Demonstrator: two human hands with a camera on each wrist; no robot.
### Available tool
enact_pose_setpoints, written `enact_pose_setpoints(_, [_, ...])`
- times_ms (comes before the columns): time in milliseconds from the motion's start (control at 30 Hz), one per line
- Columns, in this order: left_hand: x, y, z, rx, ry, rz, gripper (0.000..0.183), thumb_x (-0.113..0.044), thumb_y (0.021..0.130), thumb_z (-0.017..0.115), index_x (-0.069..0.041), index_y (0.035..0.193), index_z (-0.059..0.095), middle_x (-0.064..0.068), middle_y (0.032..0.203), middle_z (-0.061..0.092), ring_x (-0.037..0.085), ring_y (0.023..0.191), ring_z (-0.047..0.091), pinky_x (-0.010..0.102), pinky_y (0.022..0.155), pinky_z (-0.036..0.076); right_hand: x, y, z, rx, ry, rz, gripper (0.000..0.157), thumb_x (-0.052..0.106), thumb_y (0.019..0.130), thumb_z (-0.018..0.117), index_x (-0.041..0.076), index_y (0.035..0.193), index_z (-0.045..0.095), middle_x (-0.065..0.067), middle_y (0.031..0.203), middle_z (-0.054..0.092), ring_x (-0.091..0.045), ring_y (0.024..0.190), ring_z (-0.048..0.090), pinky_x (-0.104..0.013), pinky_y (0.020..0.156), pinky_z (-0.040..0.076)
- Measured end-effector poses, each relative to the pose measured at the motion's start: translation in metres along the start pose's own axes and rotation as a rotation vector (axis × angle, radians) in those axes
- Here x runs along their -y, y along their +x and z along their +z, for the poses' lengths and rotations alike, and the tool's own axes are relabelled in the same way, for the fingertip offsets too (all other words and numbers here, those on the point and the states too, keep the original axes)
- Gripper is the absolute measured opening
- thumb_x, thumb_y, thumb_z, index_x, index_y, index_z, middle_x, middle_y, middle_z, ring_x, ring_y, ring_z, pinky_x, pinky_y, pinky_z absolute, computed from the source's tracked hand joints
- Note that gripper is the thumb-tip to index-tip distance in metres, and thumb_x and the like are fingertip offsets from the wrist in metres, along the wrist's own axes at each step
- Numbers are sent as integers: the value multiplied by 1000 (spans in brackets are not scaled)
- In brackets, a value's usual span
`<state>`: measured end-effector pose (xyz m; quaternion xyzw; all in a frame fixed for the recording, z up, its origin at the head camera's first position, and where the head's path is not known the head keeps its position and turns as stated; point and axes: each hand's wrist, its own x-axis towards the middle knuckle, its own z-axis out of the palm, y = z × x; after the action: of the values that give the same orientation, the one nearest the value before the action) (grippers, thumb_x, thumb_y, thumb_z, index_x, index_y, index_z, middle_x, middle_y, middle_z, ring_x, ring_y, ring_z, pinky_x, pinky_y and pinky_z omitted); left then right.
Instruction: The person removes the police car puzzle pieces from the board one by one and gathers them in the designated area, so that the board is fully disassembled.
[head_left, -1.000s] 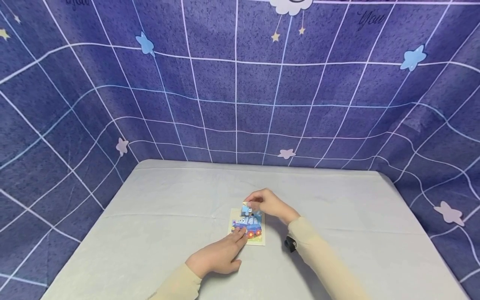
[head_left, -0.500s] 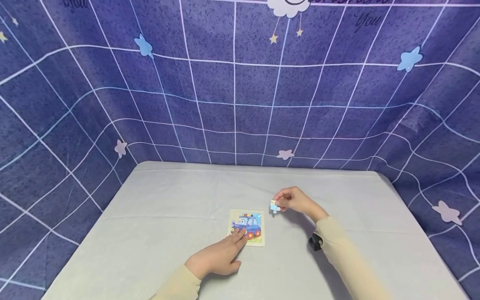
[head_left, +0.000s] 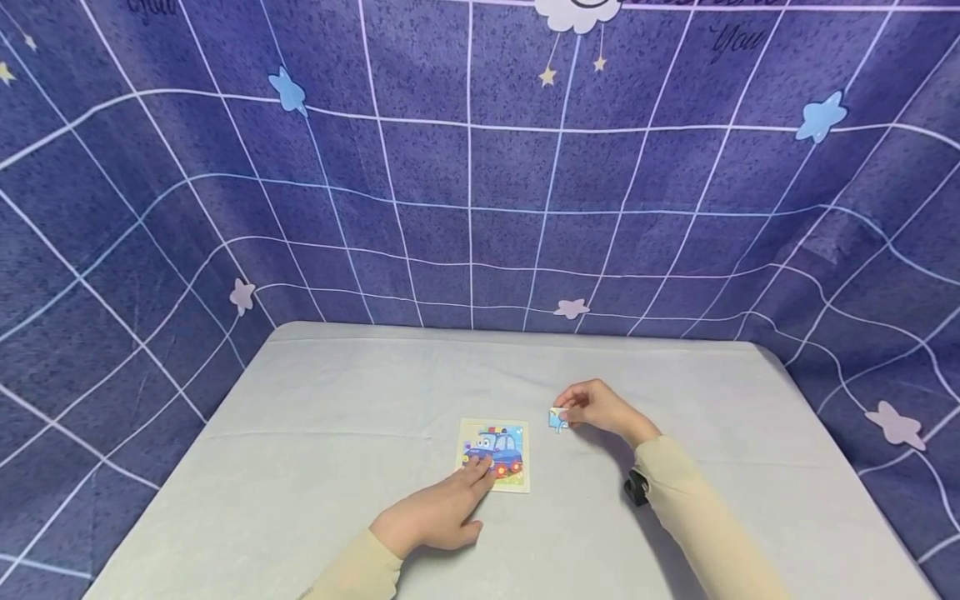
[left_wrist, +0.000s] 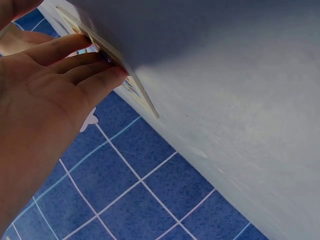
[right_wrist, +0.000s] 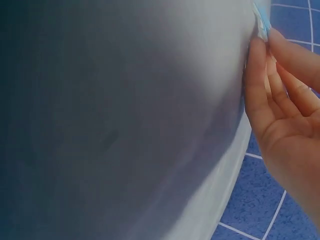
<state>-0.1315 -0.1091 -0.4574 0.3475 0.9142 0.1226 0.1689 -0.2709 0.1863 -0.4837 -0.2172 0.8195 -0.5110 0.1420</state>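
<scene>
A small square jigsaw puzzle (head_left: pixel 510 446) with a blue cartoon car and a pale frame lies on the table. My left hand (head_left: pixel 438 510) rests its extended fingertips on the puzzle's lower left part, covering some of the picture. To the right of the frame, my right hand (head_left: pixel 600 410) pinches a light-blue puzzle piece (head_left: pixel 557 419) between thumb and fingers. In the right wrist view the same puzzle piece (right_wrist: pixel 261 22) shows nearly edge-on at the fingertips. The left wrist view has the puzzle's frame edge (left_wrist: pixel 142 95) right by the left fingertips.
A pale grey cloth covers the table (head_left: pixel 337 400). Behind it and at both sides hangs a purple-blue curtain (head_left: pixel 420 242) with grid lines and stars. A black wrist camera (head_left: pixel 636 487) sits under the right sleeve.
My right hand has moved the puzzle piece from over the puzzle's top edge out to the right, then slightly lower. My left hand has stayed on the puzzle.
</scene>
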Motion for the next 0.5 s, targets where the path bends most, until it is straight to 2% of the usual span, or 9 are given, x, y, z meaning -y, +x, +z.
enact_pose_setpoints(100, [-1,-1,0,-7,0,2,64,-21,90,60,6,143,39,22,154,27,35,143,24,38,115,26,-2,2,1,-30,-68,-38,16,-5,79,70,-11,94,68,-18,81,68,-19,68,61,-28,62,56])
enact_pose_setpoints(267, [-1,-2,-1,-16,-2,12,64,-20,89,61,8,142,39,24,153,28,36,142,25,39,115,26,-2,4,3,-70,-159,-48,16,-4,76,75,-5,91,71,-9,77,68,-10,67,54,-18,60,47])
enact_pose_setpoints(400, [-1,-1,0,-20,7,12,64,-20,89,60,7,142,39,23,153,28,36,142,25,39,115,26,1,4,3,-72,-185,-72,17,-5,76,75,-6,92,70,-11,78,66,-10,68,55,-19,61,48])
enact_pose_setpoints(500, [0,0,1,-21,11,10,63,-21,89,60,7,142,40,23,153,28,36,142,25,38,115,26,6,5,5,-71,-186,-122,18,-6,77,74,-7,94,70,-13,81,66,-13,70,57,-20,64,50])
